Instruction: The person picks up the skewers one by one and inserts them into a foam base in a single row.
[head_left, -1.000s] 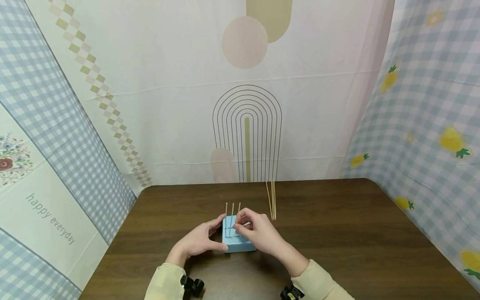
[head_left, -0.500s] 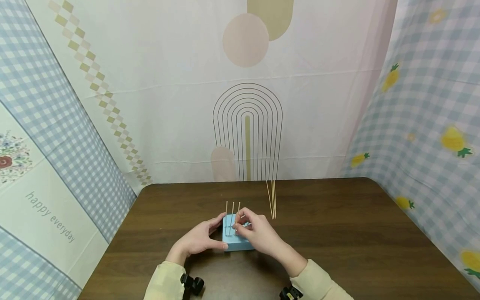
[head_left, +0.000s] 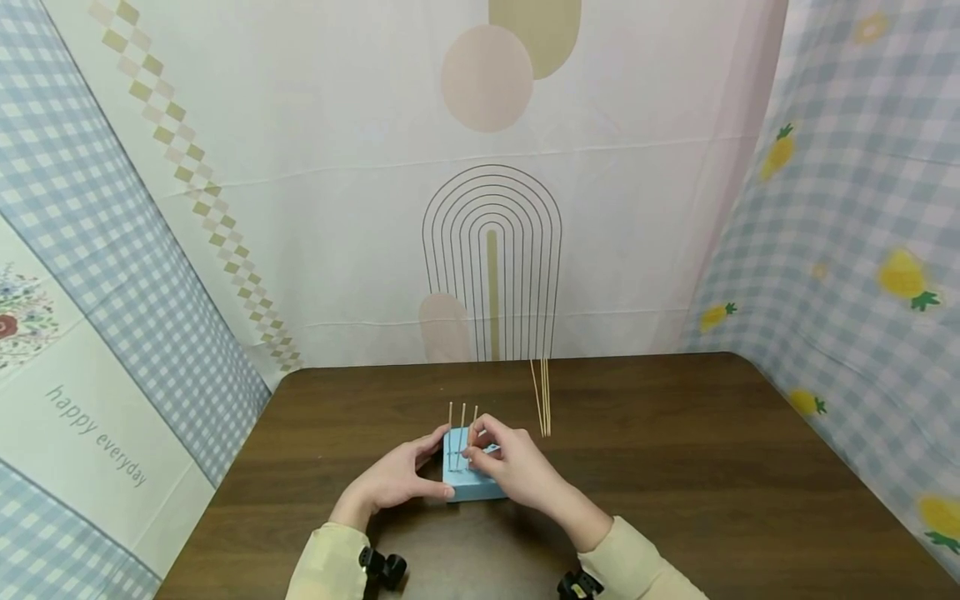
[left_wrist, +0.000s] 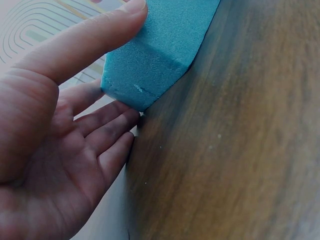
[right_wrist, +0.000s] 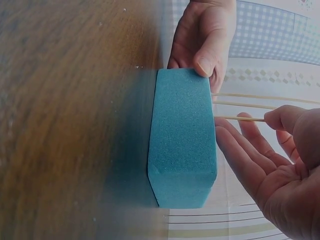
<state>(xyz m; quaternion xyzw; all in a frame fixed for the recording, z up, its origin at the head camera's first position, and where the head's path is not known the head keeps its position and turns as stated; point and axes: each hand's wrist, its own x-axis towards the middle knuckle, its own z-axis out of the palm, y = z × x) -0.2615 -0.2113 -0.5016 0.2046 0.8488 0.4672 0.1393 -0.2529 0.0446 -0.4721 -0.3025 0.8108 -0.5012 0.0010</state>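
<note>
A light blue foam block (head_left: pixel 480 492) rests on the table in the head view. Two thin wooden skewers (head_left: pixel 450 417) stand upright at its left part. My right hand (head_left: pixel 517 468) pinches a third skewer (right_wrist: pixel 240 118) between thumb and fingers; in the right wrist view this one reaches the block's top face, its other fingers spread close to that face. At the block's left end my left hand (head_left: pixel 393 482) grips it, thumb (left_wrist: pixel 90 42) on the front side and fingers round behind. The right hand hides part of the block's top in the head view.
Several loose skewers (head_left: pixel 546 400) lie at the back of the brown wooden table (head_left: pixel 675 467), behind the right hand. A patterned white cloth (head_left: pixel 360 250) hangs along the far edge, and checked cloths (head_left: pixel 840 250) hang at the sides.
The pinched skewer's top sits slightly lower against the other two than a second ago. Both hands keep their hold; the head view has shifted a little.
</note>
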